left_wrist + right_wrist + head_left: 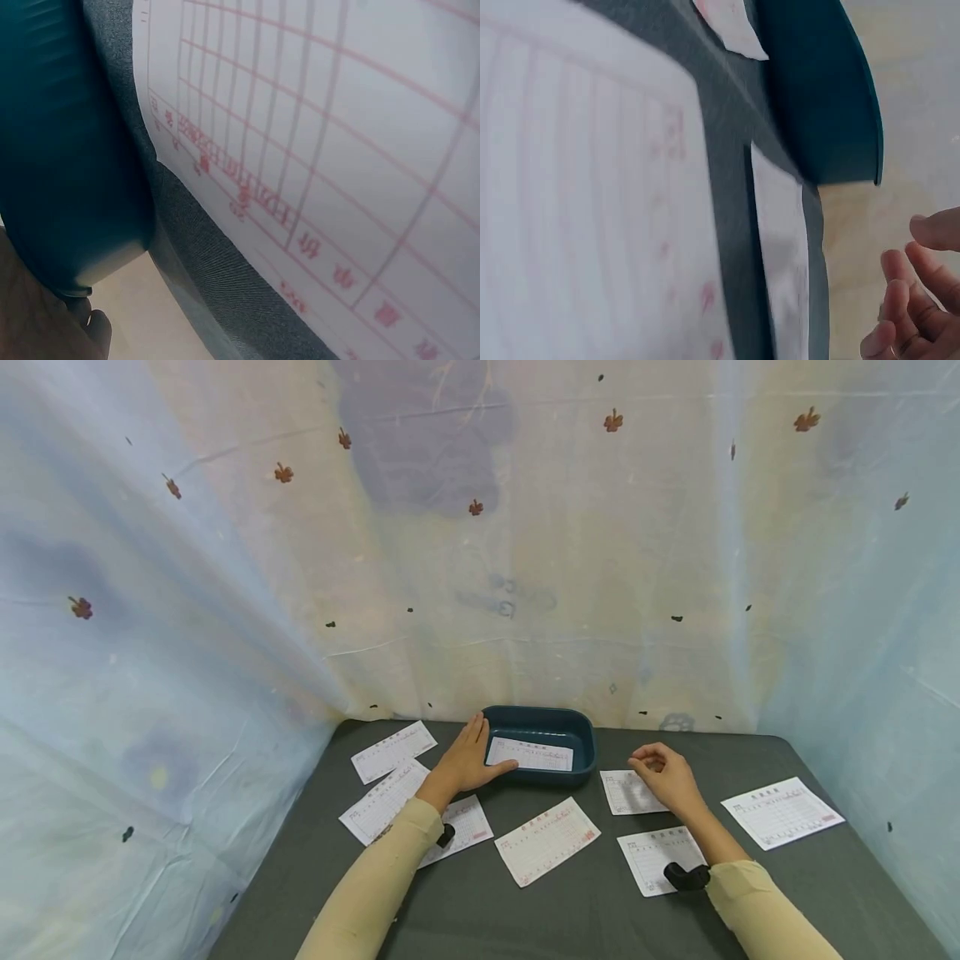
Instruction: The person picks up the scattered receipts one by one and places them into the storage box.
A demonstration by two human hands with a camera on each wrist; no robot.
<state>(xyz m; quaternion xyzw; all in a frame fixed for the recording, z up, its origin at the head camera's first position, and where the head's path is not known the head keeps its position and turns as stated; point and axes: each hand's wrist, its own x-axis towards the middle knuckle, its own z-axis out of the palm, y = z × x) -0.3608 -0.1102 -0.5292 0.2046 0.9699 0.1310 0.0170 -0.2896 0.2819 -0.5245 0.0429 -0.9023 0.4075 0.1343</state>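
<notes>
My left hand rests against the left side of a dark teal plastic tub, fingers straight along its rim and thumb toward the front. Inside the tub lies a white printed form. To the tub's right, my right hand hovers over another form, partly covering it. The right wrist view shows its loosely bent fingers with nothing in them, the thumb apart. Below that wrist lies a further form. In the left wrist view, a red-ruled form lies beside the tub wall.
A creamier form lies in front of the tub, and one at the far right. Several forms spread at the left, some overlapping, one partly under the left forearm. A patterned curtain surrounds the dark grey table.
</notes>
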